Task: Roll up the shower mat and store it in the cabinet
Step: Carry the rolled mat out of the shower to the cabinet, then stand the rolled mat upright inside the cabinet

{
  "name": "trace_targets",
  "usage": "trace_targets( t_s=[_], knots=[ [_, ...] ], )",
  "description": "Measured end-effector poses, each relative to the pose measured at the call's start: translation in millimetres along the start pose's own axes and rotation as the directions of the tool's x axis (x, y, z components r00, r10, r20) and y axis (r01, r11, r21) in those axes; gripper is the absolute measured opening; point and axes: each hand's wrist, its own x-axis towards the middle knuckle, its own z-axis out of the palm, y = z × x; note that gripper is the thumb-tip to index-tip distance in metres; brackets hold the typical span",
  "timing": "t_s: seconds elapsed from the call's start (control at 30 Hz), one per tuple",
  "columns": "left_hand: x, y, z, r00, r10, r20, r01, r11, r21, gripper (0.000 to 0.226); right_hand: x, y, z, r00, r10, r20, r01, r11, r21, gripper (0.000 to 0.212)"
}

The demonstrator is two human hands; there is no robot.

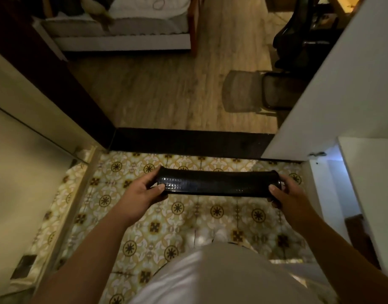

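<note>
The shower mat [217, 183] is a black, glossy, studded roll held level above the patterned floor tiles. My left hand [142, 191] grips its left end, thumb on the near side and fingers curled over the top. My right hand [285, 194] grips its right end the same way. A white cabinet [364, 172] stands at the right with its door [331, 84] swung open; its inside is dim and mostly hidden.
A dark threshold [188, 141] separates the tiled floor [166, 227] from a wooden floor [177, 91] beyond. A pale wall or panel [24, 150] runs along the left. A bed [122, 29] stands far back, a black office chair [298, 40] at the far right.
</note>
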Motion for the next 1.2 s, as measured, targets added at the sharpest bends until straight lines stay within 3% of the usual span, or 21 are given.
trace_targets(
  t_s=[0.27,0.53,0.73,0.9,1.07,1.2],
  knots=[
    [106.5,53.1,43.8,0.995,-0.023,0.093,0.022,1.0,0.011,0.054,63.8,-25.3,-41.4,0.992,0.035,-0.117,-0.02,0.992,0.124,0.031],
    [243.0,98.6,107.0,0.913,-0.092,0.397,0.05,0.992,0.115,0.055,80.8,-23.8,-74.7,0.908,0.105,-0.405,-0.034,0.983,0.179,0.033],
    [347.8,135.8,181.0,0.731,-0.216,0.647,0.075,0.968,0.238,0.053,75.7,-25.3,-75.6,0.728,0.212,-0.652,0.012,0.947,0.321,0.027],
    [399.1,166.4,253.2,0.495,-0.25,0.832,-0.061,0.945,0.32,0.048,63.6,-27.7,-51.5,0.557,0.296,-0.776,0.108,0.9,0.422,0.025],
    [430.4,170.9,322.6,0.321,-0.275,0.906,-0.242,0.901,0.359,0.048,55.4,-25.4,-33.0,0.38,0.381,-0.843,0.199,0.856,0.477,0.026],
    [434.1,165.6,371.6,0.196,-0.327,0.925,-0.203,0.909,0.364,0.047,51.1,-14.7,-35.7,0.263,0.434,-0.861,0.269,0.825,0.498,0.026]
  ],
)
